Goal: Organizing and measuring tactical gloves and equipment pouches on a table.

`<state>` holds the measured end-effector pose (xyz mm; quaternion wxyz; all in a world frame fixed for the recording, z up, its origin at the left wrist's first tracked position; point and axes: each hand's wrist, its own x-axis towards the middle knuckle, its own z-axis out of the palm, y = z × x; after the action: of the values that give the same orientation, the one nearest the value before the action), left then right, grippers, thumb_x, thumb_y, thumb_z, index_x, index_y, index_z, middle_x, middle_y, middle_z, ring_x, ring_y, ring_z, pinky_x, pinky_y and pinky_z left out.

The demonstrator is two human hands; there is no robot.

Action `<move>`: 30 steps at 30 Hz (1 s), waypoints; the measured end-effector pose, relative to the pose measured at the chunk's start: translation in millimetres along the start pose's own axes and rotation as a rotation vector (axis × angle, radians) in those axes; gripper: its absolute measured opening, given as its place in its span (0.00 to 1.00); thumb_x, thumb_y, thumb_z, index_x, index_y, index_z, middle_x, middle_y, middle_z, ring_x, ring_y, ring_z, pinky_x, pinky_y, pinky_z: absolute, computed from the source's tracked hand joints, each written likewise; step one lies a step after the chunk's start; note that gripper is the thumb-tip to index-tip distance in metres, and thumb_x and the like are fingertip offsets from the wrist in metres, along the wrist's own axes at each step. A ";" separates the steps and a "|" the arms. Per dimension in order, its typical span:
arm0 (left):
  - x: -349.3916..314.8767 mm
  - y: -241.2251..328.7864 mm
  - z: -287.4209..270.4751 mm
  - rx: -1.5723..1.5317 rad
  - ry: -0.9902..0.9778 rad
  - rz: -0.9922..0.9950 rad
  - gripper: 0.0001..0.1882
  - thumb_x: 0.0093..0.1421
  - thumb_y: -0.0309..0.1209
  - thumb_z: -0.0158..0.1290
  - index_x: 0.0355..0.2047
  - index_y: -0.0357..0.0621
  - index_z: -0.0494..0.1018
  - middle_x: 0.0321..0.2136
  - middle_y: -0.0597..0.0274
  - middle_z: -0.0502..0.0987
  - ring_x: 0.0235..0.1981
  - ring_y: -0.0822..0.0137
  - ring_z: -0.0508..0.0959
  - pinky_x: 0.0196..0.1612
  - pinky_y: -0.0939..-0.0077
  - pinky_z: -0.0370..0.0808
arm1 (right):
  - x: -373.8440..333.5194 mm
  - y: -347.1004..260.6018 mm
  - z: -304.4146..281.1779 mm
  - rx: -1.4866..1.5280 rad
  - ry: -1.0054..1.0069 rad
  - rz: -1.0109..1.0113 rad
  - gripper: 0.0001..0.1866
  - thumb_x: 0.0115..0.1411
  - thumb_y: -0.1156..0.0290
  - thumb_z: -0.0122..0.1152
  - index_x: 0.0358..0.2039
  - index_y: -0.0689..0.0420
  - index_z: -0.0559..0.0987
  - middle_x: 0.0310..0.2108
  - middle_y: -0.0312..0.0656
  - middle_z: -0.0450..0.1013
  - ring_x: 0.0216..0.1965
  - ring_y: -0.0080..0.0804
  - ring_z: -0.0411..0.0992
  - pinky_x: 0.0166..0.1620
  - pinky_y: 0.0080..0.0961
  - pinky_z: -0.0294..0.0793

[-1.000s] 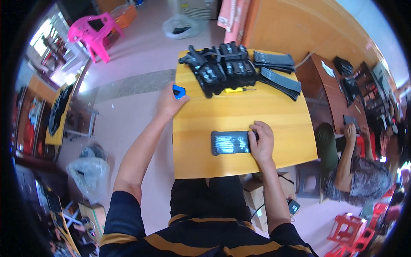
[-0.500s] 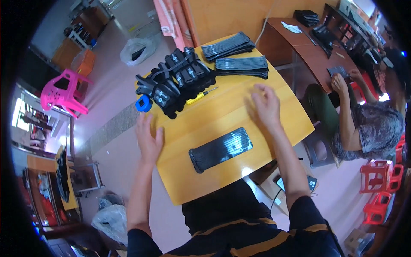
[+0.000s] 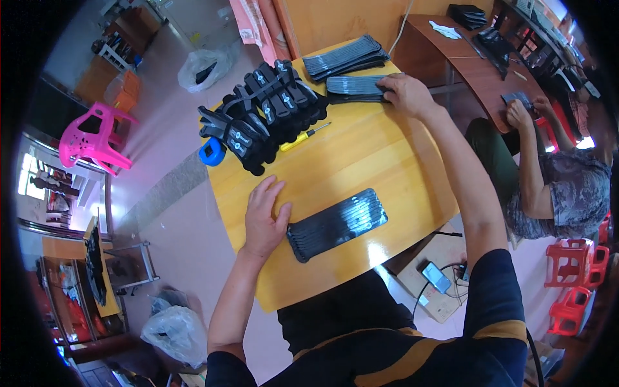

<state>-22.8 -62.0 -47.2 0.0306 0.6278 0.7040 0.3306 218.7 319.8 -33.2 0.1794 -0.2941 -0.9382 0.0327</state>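
Note:
My right hand (image 3: 409, 95) reaches to the far right of the yellow table. Its fingers and thumb close on the right end of a stack of dark flat strips (image 3: 354, 86). My left hand (image 3: 263, 219) is open, fingers stretched out, beside the left end of a glossy black fanned stack (image 3: 335, 224) lying near the table's front. Another stack of dark strips (image 3: 345, 58) lies farther back. To the left, a pile of black padded pieces with grey straps (image 3: 264, 106) covers the far corner. A yellow-handled screwdriver (image 3: 296, 140) lies beside that pile.
A blue device (image 3: 211, 152) sits at the table's (image 3: 322, 284) left edge. On the right, a co-worker (image 3: 558, 190) handles a dark piece at a brown desk (image 3: 445, 48). A phone (image 3: 436, 277) lies on a cardboard box below. A pink chair (image 3: 97, 142) stands left.
My right hand has moved away from me to the far strip stack and closed on its end. My left hand has shifted right, toward the front stack.

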 end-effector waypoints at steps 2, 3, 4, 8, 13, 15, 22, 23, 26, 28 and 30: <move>-4.1 -3.6 7.9 -0.024 0.002 -0.040 0.22 0.56 0.26 0.61 0.53 0.41 0.75 0.56 0.47 0.73 0.58 0.45 0.73 0.61 0.58 0.70 | 6.9 20.9 3.2 0.040 0.015 -0.043 0.16 0.63 0.63 0.61 0.50 0.49 0.82 0.45 0.47 0.80 0.46 0.50 0.78 0.50 0.43 0.78; -3.8 -1.4 5.7 -0.008 0.002 -0.038 0.22 0.56 0.26 0.61 0.52 0.40 0.75 0.56 0.47 0.74 0.57 0.45 0.73 0.61 0.59 0.71 | 10.4 21.3 2.9 0.073 0.034 -0.037 0.14 0.65 0.62 0.58 0.48 0.50 0.83 0.41 0.49 0.81 0.43 0.52 0.79 0.48 0.44 0.78; -4.3 -0.1 4.8 0.008 0.002 -0.035 0.22 0.56 0.25 0.61 0.52 0.39 0.75 0.55 0.47 0.75 0.56 0.45 0.74 0.60 0.59 0.71 | 14.0 23.0 0.7 0.080 0.011 -0.019 0.14 0.66 0.62 0.57 0.48 0.50 0.83 0.40 0.50 0.81 0.43 0.52 0.79 0.47 0.44 0.78; -5.4 -4.3 6.6 0.067 0.005 -0.006 0.21 0.56 0.25 0.61 0.51 0.37 0.75 0.54 0.47 0.75 0.55 0.45 0.75 0.59 0.59 0.72 | 22.1 13.9 -5.9 0.099 -0.040 0.045 0.13 0.66 0.67 0.58 0.48 0.55 0.82 0.38 0.52 0.80 0.42 0.51 0.78 0.46 0.40 0.77; -4.1 -6.8 9.0 0.040 0.007 -0.023 0.20 0.56 0.26 0.61 0.50 0.37 0.76 0.53 0.47 0.76 0.55 0.46 0.75 0.58 0.59 0.72 | 17.8 16.1 -2.2 0.065 -0.020 0.028 0.13 0.67 0.63 0.56 0.47 0.51 0.83 0.37 0.50 0.81 0.42 0.52 0.78 0.46 0.44 0.77; -4.6 -6.3 8.3 0.039 0.013 -0.022 0.21 0.55 0.26 0.62 0.50 0.37 0.76 0.53 0.47 0.76 0.55 0.46 0.75 0.58 0.59 0.72 | 17.3 13.5 -3.3 0.056 -0.006 0.046 0.13 0.67 0.64 0.56 0.46 0.52 0.83 0.37 0.50 0.80 0.42 0.52 0.78 0.46 0.44 0.77; -5.4 -8.0 7.5 0.012 0.034 -0.014 0.20 0.56 0.26 0.61 0.50 0.37 0.76 0.53 0.48 0.76 0.54 0.46 0.75 0.58 0.60 0.73 | 10.3 9.3 -1.9 0.043 -0.029 -0.003 0.14 0.66 0.65 0.57 0.49 0.54 0.81 0.41 0.51 0.80 0.44 0.52 0.78 0.49 0.44 0.77; -5.2 -7.4 7.5 0.012 0.036 -0.013 0.20 0.56 0.26 0.61 0.50 0.37 0.76 0.53 0.48 0.76 0.54 0.46 0.75 0.58 0.60 0.73 | 7.9 9.0 -0.4 0.025 0.004 -0.041 0.16 0.65 0.64 0.58 0.50 0.55 0.81 0.43 0.51 0.79 0.45 0.52 0.77 0.49 0.44 0.77; -4.7 -5.5 7.3 0.023 0.031 -0.020 0.20 0.56 0.26 0.61 0.50 0.37 0.76 0.53 0.48 0.76 0.54 0.47 0.75 0.58 0.60 0.73 | 2.2 7.3 -1.2 -0.019 0.013 -0.077 0.19 0.62 0.63 0.62 0.53 0.55 0.79 0.45 0.49 0.78 0.47 0.52 0.77 0.50 0.43 0.77; -4.9 -5.2 7.4 0.026 0.022 -0.027 0.20 0.56 0.26 0.61 0.50 0.37 0.76 0.53 0.48 0.76 0.55 0.47 0.75 0.58 0.60 0.73 | 0.0 1.2 -3.2 -0.043 -0.012 -0.075 0.22 0.61 0.62 0.65 0.54 0.54 0.78 0.46 0.48 0.77 0.48 0.51 0.76 0.51 0.42 0.77; -5.4 -4.5 7.9 0.036 0.021 -0.026 0.20 0.56 0.26 0.61 0.50 0.37 0.76 0.53 0.48 0.76 0.54 0.47 0.75 0.58 0.60 0.73 | -1.8 -2.8 -3.2 -0.054 0.028 -0.095 0.25 0.56 0.62 0.69 0.53 0.54 0.77 0.46 0.45 0.76 0.49 0.49 0.76 0.52 0.41 0.77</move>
<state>-22.0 -63.5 -57.7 0.0164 0.6155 0.7182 0.3241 219.7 316.4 -30.3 0.1859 -0.2542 -0.9491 -0.0053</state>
